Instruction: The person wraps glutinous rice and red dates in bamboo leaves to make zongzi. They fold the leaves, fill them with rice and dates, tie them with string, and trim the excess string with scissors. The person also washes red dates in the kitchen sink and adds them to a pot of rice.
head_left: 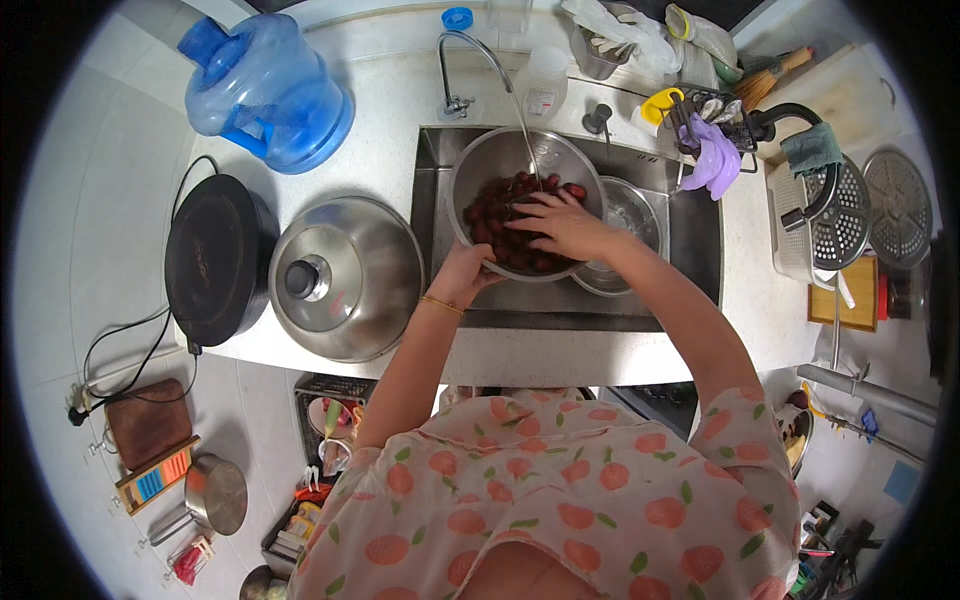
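A steel bowl (470,160) full of dark red dates (488,212) is held over the sink (692,245), tilted slightly. My left hand (466,273) grips its near-left rim, thumb on the inside edge. Inside the bowl, my right hand (570,230) rests on the dates with its fingers spread. A thin stream of water falls from the curved tap (478,40) into the bowl, close to my right fingers. Partly hidden behind the bowl and my right forearm, a second metal bowl (642,215) sits in the sink.
Left of the sink stand a large domed steel lid (350,235), a black electric pan (212,262) and a blue water jug (270,95). A rack holding purple gloves (712,155) is at the sink's back right, near perforated steamer plates (840,215).
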A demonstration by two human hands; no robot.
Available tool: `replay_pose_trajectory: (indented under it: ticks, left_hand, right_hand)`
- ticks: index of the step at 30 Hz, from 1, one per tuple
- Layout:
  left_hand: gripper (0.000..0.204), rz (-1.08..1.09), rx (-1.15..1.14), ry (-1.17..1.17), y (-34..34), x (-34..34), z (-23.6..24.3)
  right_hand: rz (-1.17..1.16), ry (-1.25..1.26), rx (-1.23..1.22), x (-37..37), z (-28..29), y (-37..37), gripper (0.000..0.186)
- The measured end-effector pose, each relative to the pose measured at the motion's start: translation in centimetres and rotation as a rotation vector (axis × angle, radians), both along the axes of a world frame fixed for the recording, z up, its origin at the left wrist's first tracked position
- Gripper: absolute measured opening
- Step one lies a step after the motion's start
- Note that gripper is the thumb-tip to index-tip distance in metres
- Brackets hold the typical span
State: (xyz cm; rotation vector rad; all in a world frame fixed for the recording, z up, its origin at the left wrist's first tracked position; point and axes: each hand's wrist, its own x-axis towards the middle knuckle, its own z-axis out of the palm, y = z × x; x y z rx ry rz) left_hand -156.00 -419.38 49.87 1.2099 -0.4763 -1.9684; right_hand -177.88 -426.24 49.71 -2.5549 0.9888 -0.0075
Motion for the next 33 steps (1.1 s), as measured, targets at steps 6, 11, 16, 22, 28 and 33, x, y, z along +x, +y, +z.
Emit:
replay_pose_trajectory:
  ticks: [6,11,16,22,28,33]
  left_hand:
    - [0.045,0.118,0.072,0.095,0.8,-0.6,-1.3]
    - [0.032,0.192,0.074,0.108,0.6,-2.2,-2.3]
    - [0.028,0.166,0.205,0.227,-0.8,-3.3,-1.6]
    - [0.029,0.044,0.029,-0.217,0.4,-3.3,-0.6]
    - [0.023,0.038,0.177,0.115,0.0,-0.7,-3.3]
    - [0.023,0.044,0.192,0.222,0.5,-2.6,-4.6]
  right_hand:
    - [-0.571,-0.503,-0.055,-4.3,4.7,-0.3,0.045]
    - [-0.760,-0.612,0.078,-5.3,3.8,1.9,0.033]
    - [-0.959,-0.522,-0.153,-7.4,-0.9,3.2,0.046]
    - [-1.298,-0.689,0.672,-8.9,-5.7,5.3,0.063]
    - [-0.930,-0.650,0.219,-8.5,-3.4,5.6,0.057]
    - [-1.075,-0.559,0.315,-9.6,-1.5,5.0,0.050]
